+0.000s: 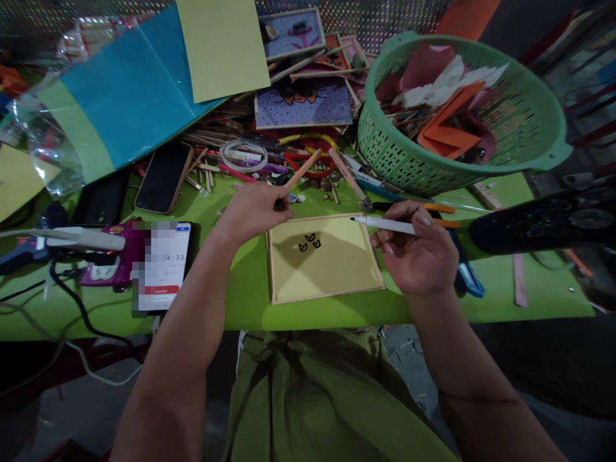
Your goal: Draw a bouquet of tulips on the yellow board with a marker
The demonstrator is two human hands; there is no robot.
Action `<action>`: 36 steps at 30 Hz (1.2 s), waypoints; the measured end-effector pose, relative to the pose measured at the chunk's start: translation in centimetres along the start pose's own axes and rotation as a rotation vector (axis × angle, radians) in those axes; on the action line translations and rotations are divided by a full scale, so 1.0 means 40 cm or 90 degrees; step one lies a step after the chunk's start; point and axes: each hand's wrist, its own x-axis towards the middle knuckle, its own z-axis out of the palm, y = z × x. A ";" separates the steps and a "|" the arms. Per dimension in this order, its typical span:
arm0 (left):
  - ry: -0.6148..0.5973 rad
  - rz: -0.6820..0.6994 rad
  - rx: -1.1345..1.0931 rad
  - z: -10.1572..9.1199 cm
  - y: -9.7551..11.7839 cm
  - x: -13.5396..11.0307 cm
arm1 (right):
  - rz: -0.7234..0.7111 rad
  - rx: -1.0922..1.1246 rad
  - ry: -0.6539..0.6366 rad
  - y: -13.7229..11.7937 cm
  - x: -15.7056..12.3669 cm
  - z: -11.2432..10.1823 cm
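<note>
At the green bench (pixel 250 301), the left hand (pixel 255 208) hovers just beyond the upper left corner of a yellow panel (pixel 332 273). Its grip is pinched closed on a tan stick (pixel 304 168) that slants up and away toward the clutter behind. The right hand (pixel 416 256) sits at the panel's right edge, its grip closed around a white pen (pixel 385 224). The pen lies nearly level, with its dark tip pointing left at the panel's upper right corner. I cannot tell whether the tip touches the surface.

The panel lies flat on the bench between the two hands, edged by a thin pale frame. I count three small black marks (pixel 309 242) near its top centre.

To the left, a phone (pixel 166 266) lies face up with digits on its screen. A second, dark phone (pixel 163 176) lies farther back. Behind the hands, a roll of clear tape (pixel 244 155) sits among sticks, pens and loops of coloured cord. A blue sheet (pixel 125 96) and a yellow-green sheet (pixel 221 45) overlap at the back left. A green perforated basket (pixel 385 154) at the back right holds orange, pink and white paper scraps. A black object (pixel 539 221) juts in from the right, well apart from the panel.
</note>
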 end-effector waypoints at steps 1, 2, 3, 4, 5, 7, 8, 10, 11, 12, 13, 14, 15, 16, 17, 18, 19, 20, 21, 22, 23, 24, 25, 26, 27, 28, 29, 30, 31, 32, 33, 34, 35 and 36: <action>-0.008 -0.003 -0.002 0.001 0.000 0.000 | 0.005 0.006 -0.001 -0.002 -0.001 0.001; -0.015 -0.007 -0.003 0.001 0.000 0.000 | 0.012 0.016 0.000 -0.003 -0.001 0.002; -0.022 -0.010 -0.003 0.001 0.001 0.000 | 0.018 0.028 0.002 -0.004 -0.002 0.003; -0.029 -0.012 -0.004 0.000 0.001 -0.001 | 0.024 0.040 0.005 -0.004 -0.002 0.004; -0.034 -0.012 -0.005 -0.001 0.002 -0.001 | 0.028 0.050 0.007 -0.004 -0.003 0.005; -0.038 -0.009 -0.008 -0.003 0.004 -0.002 | 0.028 0.060 0.005 -0.002 -0.003 0.005; -0.040 -0.009 -0.009 -0.004 0.004 -0.003 | 0.026 0.062 0.002 -0.001 -0.002 0.005; -0.043 -0.014 -0.010 -0.005 0.005 -0.004 | 0.025 0.066 -0.007 0.000 -0.002 0.004; -0.045 -0.016 -0.011 -0.005 0.005 -0.004 | 0.027 0.071 -0.009 0.001 -0.002 0.004; -0.046 -0.019 -0.013 -0.004 0.004 -0.004 | 0.031 0.077 -0.010 0.001 -0.002 0.004; -0.046 -0.018 -0.016 -0.004 0.003 -0.003 | 0.035 0.081 -0.009 0.002 -0.002 0.005; -0.045 -0.016 -0.018 -0.003 0.003 -0.003 | 0.037 0.085 -0.005 0.002 -0.002 0.007; -0.046 -0.015 -0.020 -0.002 0.001 -0.002 | 0.038 0.089 0.001 0.004 -0.002 0.009; -0.048 -0.016 -0.020 -0.002 0.000 -0.001 | 0.038 0.092 0.007 0.005 -0.001 0.011; -0.050 -0.017 -0.020 -0.001 -0.001 -0.001 | 0.038 0.090 0.011 0.008 -0.001 0.013; -0.052 -0.017 -0.021 -0.001 -0.001 0.000 | 0.036 0.083 0.012 0.010 0.000 0.016; -0.053 -0.017 -0.023 -0.001 -0.002 0.001 | 0.032 0.069 0.010 0.014 0.000 0.019; -0.055 -0.017 -0.024 -0.001 -0.002 0.001 | 0.028 0.051 0.009 0.017 0.001 0.021; -0.056 -0.017 -0.024 -0.002 -0.003 0.002 | 0.023 0.031 0.006 0.020 0.002 0.024; -0.057 -0.018 -0.023 -0.002 -0.003 0.003 | 0.019 0.013 0.004 0.024 0.003 0.026; -0.059 -0.017 -0.020 -0.002 -0.003 0.003 | 0.017 -0.002 0.002 0.026 0.004 0.029; -0.057 -0.017 -0.016 -0.001 -0.003 0.004 | 0.018 -0.014 0.001 0.028 0.005 0.031; -0.055 -0.015 -0.010 -0.001 -0.003 0.004 | 0.021 -0.023 0.000 0.029 0.007 0.033; -0.052 -0.011 -0.005 0.000 -0.003 0.005 | 0.026 -0.030 0.000 0.029 0.010 0.036; -0.050 -0.007 0.001 0.001 -0.004 0.005 | 0.030 -0.034 0.004 0.027 0.013 0.038; -0.048 -0.005 0.006 0.002 -0.004 0.006 | 0.033 -0.037 0.007 0.024 0.018 0.041; -0.047 -0.004 0.009 0.003 -0.005 0.007 | 0.035 -0.039 0.009 0.020 0.022 0.044; -0.045 -0.002 0.010 0.004 -0.006 0.008 | 0.035 -0.042 0.008 0.015 0.028 0.048; -0.044 0.001 0.008 0.006 -0.008 0.009 | 0.032 -0.047 0.004 0.012 0.034 0.053; -0.041 0.005 0.008 0.007 -0.010 0.009 | 0.027 -0.055 -0.005 0.010 0.041 0.057; -0.038 0.008 0.008 0.008 -0.011 0.010 | 0.023 -0.064 -0.015 0.010 0.048 0.062; -0.036 0.011 0.011 0.010 -0.013 0.010 | 0.021 -0.072 -0.026 0.013 0.055 0.067; -0.036 0.013 0.014 0.011 -0.014 0.010 | 0.021 -0.077 -0.036 0.019 0.061 0.071; -0.037 0.012 0.016 0.011 -0.014 0.011 | 0.023 -0.079 -0.047 0.027 0.067 0.074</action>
